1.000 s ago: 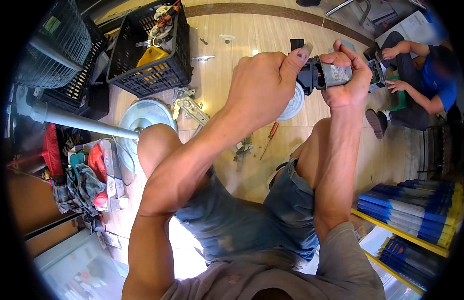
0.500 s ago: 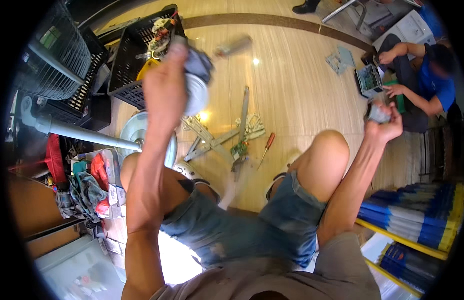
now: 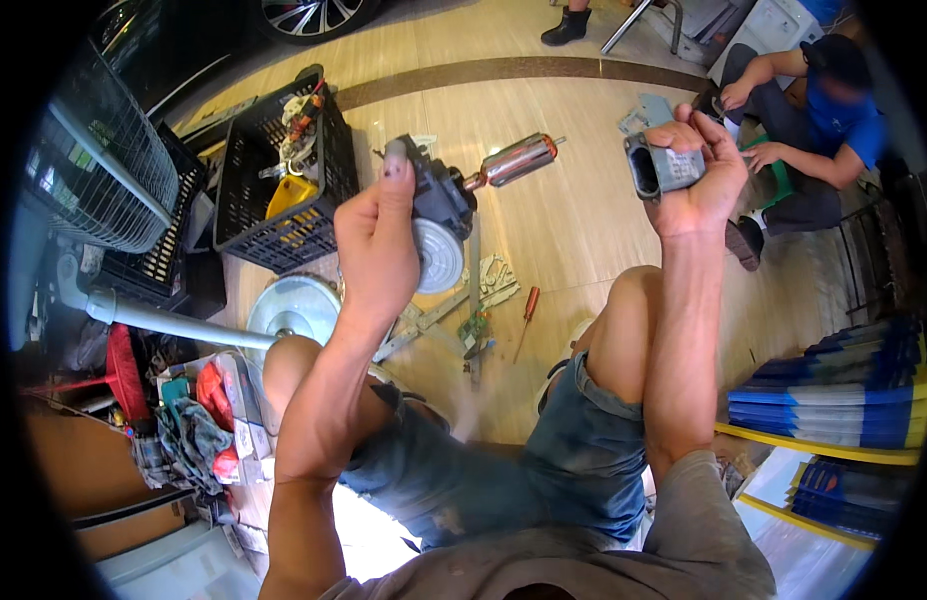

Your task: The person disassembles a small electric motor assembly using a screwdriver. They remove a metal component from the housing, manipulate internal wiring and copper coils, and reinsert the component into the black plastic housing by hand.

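The left hand (image 3: pixel 376 240) is gripping a black housing (image 3: pixel 446 198), a shiny armature (image 3: pixel 519 160) jutting rightward beyond its fingers; the right hand (image 3: pixel 706 192) is clasping a metal casing (image 3: pixel 674 170), open end left of its fingers.

No words or numbers can be made out with certainty. Small dark print stands on the pale face of the metal motor housing (image 3: pixel 672 172) held in the right hand (image 3: pixel 712 175), its lines too small to read. The stacked blue, white and yellow packages (image 3: pixel 834 412) on the shelf at the right carry blurred printing, and faint marks show on the white carton (image 3: pixel 248 425) at the left, likewise illegible.
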{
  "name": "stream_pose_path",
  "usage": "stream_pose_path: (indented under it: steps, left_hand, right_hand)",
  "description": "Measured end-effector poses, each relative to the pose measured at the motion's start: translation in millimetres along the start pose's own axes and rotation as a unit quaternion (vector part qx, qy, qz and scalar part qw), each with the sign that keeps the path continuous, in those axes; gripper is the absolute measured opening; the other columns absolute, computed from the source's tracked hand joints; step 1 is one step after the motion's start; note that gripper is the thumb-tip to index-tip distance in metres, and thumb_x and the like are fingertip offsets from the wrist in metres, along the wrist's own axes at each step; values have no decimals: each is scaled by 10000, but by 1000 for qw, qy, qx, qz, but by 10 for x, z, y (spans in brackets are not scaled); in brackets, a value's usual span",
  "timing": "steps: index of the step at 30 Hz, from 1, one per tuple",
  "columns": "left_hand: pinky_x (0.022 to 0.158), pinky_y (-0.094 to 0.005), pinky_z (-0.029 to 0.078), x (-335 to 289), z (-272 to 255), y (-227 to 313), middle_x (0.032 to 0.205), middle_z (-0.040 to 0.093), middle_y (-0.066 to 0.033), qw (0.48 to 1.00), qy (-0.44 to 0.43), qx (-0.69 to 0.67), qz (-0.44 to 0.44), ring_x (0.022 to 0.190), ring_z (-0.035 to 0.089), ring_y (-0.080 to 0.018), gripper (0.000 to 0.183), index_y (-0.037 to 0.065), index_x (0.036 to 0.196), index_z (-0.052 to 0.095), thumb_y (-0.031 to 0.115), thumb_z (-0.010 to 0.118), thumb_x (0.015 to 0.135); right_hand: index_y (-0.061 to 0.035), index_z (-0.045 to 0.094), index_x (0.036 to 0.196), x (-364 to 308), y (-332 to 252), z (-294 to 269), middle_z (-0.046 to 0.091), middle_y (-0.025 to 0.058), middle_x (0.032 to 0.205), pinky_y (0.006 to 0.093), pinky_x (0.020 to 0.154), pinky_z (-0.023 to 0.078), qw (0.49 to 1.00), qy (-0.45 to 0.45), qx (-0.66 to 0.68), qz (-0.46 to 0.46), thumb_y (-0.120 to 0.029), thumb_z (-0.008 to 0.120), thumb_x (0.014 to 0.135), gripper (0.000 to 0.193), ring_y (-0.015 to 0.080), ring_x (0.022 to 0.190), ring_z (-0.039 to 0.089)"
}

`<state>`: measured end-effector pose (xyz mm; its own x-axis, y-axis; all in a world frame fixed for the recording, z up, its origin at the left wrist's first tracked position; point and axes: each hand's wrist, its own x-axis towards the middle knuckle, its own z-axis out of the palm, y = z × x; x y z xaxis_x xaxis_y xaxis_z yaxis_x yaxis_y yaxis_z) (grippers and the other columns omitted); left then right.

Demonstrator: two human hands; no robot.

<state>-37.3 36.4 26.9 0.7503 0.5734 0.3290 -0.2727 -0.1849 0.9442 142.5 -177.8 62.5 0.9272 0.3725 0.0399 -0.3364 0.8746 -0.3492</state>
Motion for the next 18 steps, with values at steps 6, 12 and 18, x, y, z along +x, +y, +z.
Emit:
stream_pose_path:
  steps: [6,12,18]
  left_hand:
    - [485,-223,249,-65,-114,-137,593,441,85,996,5,-73,-44,553,324,-15,495,34,677,615,364,478,1019]
    - [503,-262,477,-136,-127,-128,708,657,-98,994,-17,-69,-86,553,599,-140,535,-38,850,654,414,424,1020]
    - [509,-279,501,-180,-66,-148,758,671,-122,984,-32,-116,-133,561,614,-159,517,-30,909,647,433,440,1008]
  right_hand:
    - [54,520,960,113,308,397,469,51,622,387,659,489,996,76,1,42,-162,513,879,231,175,584,476]
    - [17,517,976,144,568,180,506,71,643,400,771,544,985,109,80,103,-264,435,972,293,196,600,531]
    - [-3,513,929,171,619,-113,474,46,629,359,633,489,984,40,65,162,-189,430,971,208,170,578,485]
